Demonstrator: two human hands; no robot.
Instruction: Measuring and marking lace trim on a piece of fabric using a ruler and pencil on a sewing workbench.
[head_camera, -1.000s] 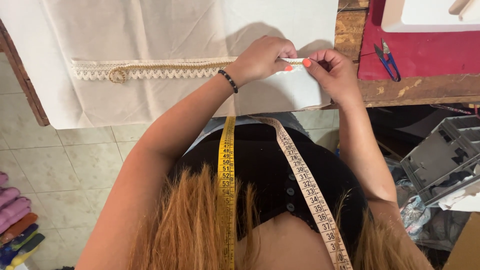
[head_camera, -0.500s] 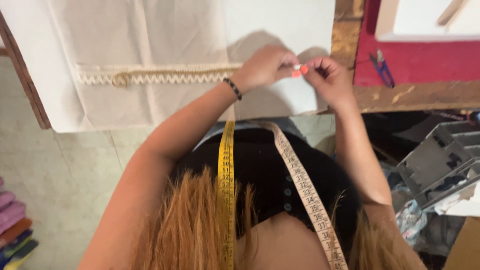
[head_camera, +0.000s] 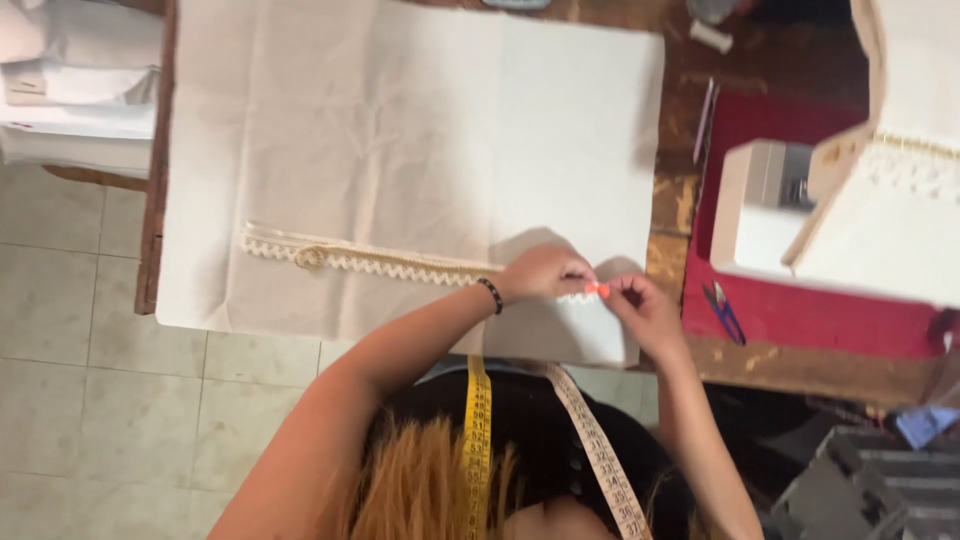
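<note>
A large white cloth (head_camera: 400, 130) lies spread over a wooden table. A cream zigzag lace trim (head_camera: 360, 260) runs across it from left to right. My left hand (head_camera: 540, 272) pinches the right end of the trim against the cloth. My right hand (head_camera: 648, 312) meets it from the right, fingertips closed on a small orange-headed pin (head_camera: 598, 289) at the trim. The two hands touch near the cloth's lower right corner. A black bracelet (head_camera: 490, 296) sits on my left wrist.
A white sewing machine (head_camera: 850, 210) stands on a red mat (head_camera: 800, 315) at right, with blue snips (head_camera: 722, 310) beside it. A yellow and white tape measure (head_camera: 478, 430) hangs round my neck. Folded white cloth (head_camera: 70, 90) lies top left, above the tiled floor (head_camera: 90, 400).
The view has tilted up and shows more of the table and the sewing machine. Both hands stay together at the trim's right end, with the orange pin between them.
</note>
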